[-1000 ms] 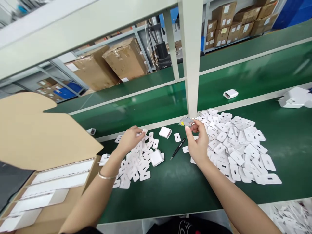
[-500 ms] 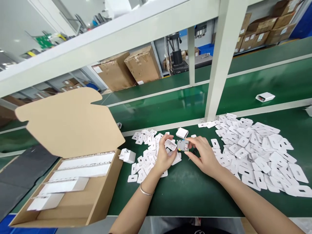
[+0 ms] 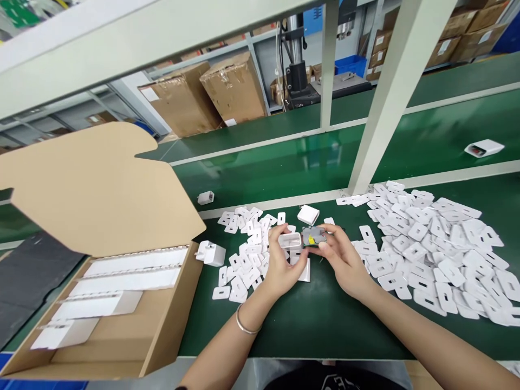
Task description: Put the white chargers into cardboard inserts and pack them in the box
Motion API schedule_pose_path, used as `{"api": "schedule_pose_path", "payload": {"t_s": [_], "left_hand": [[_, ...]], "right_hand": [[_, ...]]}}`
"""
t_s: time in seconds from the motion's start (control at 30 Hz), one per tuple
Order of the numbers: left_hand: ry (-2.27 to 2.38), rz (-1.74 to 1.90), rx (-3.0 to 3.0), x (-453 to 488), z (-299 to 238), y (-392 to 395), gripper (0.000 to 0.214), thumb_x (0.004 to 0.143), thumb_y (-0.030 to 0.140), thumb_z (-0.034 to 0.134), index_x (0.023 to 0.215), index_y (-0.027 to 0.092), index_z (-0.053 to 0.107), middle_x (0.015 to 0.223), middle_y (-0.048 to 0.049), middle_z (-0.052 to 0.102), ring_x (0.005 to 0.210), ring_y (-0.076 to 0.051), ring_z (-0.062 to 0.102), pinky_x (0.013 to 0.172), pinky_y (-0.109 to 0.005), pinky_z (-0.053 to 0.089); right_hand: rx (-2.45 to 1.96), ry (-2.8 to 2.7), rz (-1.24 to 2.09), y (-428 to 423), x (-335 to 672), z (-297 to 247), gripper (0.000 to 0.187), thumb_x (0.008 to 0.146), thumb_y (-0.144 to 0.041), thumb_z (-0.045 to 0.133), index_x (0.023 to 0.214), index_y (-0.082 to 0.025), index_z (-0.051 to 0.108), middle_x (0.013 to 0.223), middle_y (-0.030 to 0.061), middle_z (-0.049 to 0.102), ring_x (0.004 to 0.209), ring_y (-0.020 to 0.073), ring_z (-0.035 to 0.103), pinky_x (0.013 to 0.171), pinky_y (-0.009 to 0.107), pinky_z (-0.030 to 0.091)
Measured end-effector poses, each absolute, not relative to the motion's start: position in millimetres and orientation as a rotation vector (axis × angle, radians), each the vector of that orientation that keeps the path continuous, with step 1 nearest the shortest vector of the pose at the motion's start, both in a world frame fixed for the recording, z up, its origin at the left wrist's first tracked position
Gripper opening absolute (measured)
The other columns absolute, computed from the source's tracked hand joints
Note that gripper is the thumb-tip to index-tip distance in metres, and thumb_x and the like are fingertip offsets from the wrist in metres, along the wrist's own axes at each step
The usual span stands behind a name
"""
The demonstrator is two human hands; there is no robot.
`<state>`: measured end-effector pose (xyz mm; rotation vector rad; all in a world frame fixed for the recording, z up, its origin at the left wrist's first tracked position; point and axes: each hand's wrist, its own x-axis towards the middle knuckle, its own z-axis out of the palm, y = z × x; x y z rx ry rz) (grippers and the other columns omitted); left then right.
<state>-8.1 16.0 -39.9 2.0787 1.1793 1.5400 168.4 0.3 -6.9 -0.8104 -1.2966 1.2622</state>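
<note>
My left hand [image 3: 283,266] is closed round a white charger housing [image 3: 290,241], its open end facing right. Between the thumb and fingers of my right hand [image 3: 345,259] is a grey charger circuit module [image 3: 313,236] with a yellow patch. The module is right beside the housing's mouth; whether they touch I cannot tell. Just behind the hands lies another white charger housing [image 3: 309,215]. Thin white cover plates with slots lie in a small pile [image 3: 244,260] left of my left hand and a large pile [image 3: 442,249] right of my right hand.
At the left an open cardboard box [image 3: 162,319] holds rows of white chargers. A white plug charger [image 3: 210,253] stands beside it. A pale metal post [image 3: 390,108] rises behind the right pile. On the green conveyor belt sit one charger [image 3: 206,197] and another housing [image 3: 484,148].
The housing in my left hand has turned, and its mouth now faces the module. My right hand has turned the module so its yellow patch shows more. The camera view has shifted.
</note>
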Motion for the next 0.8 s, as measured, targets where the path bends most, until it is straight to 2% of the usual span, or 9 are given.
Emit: {"api": "schedule_pose_path", "payload": {"t_s": [0.13, 0.27, 0.33, 0.43, 0.53, 0.6, 0.7, 0.8], "left_hand": [[1.101, 1.502, 2.072, -6, -34, 12, 0.055, 0.101, 0.023, 0.058, 0.151, 0.029, 0.035, 0.122, -0.0113, 0.053, 0.116, -0.025, 0.058, 0.102, -0.047, 0.052], [1.070, 1.507, 1.982, -6, -32, 14, 0.070, 0.098, 0.023, 0.065, 0.158, 0.033, 0.030, 0.116, -0.0083, 0.061, 0.105, -0.023, 0.064, 0.093, -0.041, 0.056], [1.128, 1.432, 1.999, -6, -32, 14, 0.066, 0.097, 0.025, 0.067, 0.156, 0.032, 0.038, 0.124, -0.0107, 0.062, 0.113, -0.026, 0.064, 0.096, -0.043, 0.056], [1.166, 1.302, 2.058, -6, -33, 15, 0.047, 0.096, 0.022, 0.064, 0.142, 0.030, 0.054, 0.133, -0.0115, 0.064, 0.122, -0.029, 0.065, 0.099, -0.046, 0.057], [1.201, 1.330, 2.046, -9, -35, 17, 0.035, 0.093, 0.019, 0.063, 0.127, 0.027, 0.057, 0.117, -0.0084, 0.069, 0.106, -0.026, 0.070, 0.090, -0.041, 0.059], [1.257, 1.425, 2.031, -11, -35, 19, 0.034, 0.089, 0.019, 0.067, 0.120, 0.026, 0.056, 0.111, -0.0070, 0.065, 0.101, -0.025, 0.068, 0.086, -0.040, 0.057], [1.311, 1.558, 2.060, -14, -33, 21, 0.041, 0.084, 0.022, 0.073, 0.119, 0.025, 0.052, 0.112, -0.0074, 0.059, 0.106, -0.026, 0.063, 0.090, -0.041, 0.055], [1.291, 1.598, 2.149, -13, -30, 21, 0.043, 0.087, 0.025, 0.072, 0.123, 0.026, 0.049, 0.116, -0.0082, 0.057, 0.110, -0.027, 0.061, 0.093, -0.043, 0.053]], "right_hand": [[-0.831, -1.235, 1.267, 5, 170, -3, 0.037, 0.102, -0.059, 0.063, 0.125, -0.031, 0.055, 0.119, 0.0076, 0.077, 0.111, 0.0255, 0.075, 0.106, 0.059, 0.059], [-0.831, -1.219, 1.282, 7, 173, -3, 0.040, 0.101, -0.063, 0.061, 0.126, -0.031, 0.055, 0.116, 0.0069, 0.076, 0.109, 0.0265, 0.076, 0.101, 0.058, 0.062], [-0.822, -1.244, 1.302, 7, 174, -5, 0.040, 0.102, -0.063, 0.059, 0.126, -0.032, 0.055, 0.116, 0.0067, 0.075, 0.109, 0.0263, 0.076, 0.099, 0.057, 0.064], [-0.808, -1.345, 1.267, 4, 172, -7, 0.037, 0.104, -0.058, 0.058, 0.130, -0.032, 0.055, 0.122, 0.0084, 0.071, 0.116, 0.0258, 0.072, 0.102, 0.053, 0.062], [-0.822, -1.505, 1.037, 1, 173, -9, 0.032, 0.107, -0.049, 0.056, 0.134, -0.031, 0.056, 0.132, 0.0115, 0.062, 0.122, 0.0261, 0.065, 0.104, 0.049, 0.060], [-0.878, -1.620, 0.810, -1, 175, -10, 0.032, 0.108, -0.045, 0.055, 0.136, -0.029, 0.056, 0.127, 0.0123, 0.059, 0.113, 0.0267, 0.065, 0.097, 0.048, 0.062], [-0.912, -1.791, 0.545, -3, 179, -10, 0.036, 0.108, -0.040, 0.054, 0.142, -0.029, 0.052, 0.114, 0.0105, 0.060, 0.092, 0.0251, 0.064, 0.083, 0.046, 0.062], [-0.852, -1.918, 0.393, -3, 182, -7, 0.042, 0.109, -0.037, 0.054, 0.149, -0.030, 0.047, 0.114, 0.0104, 0.061, 0.090, 0.0248, 0.064, 0.075, 0.041, 0.061]]}}
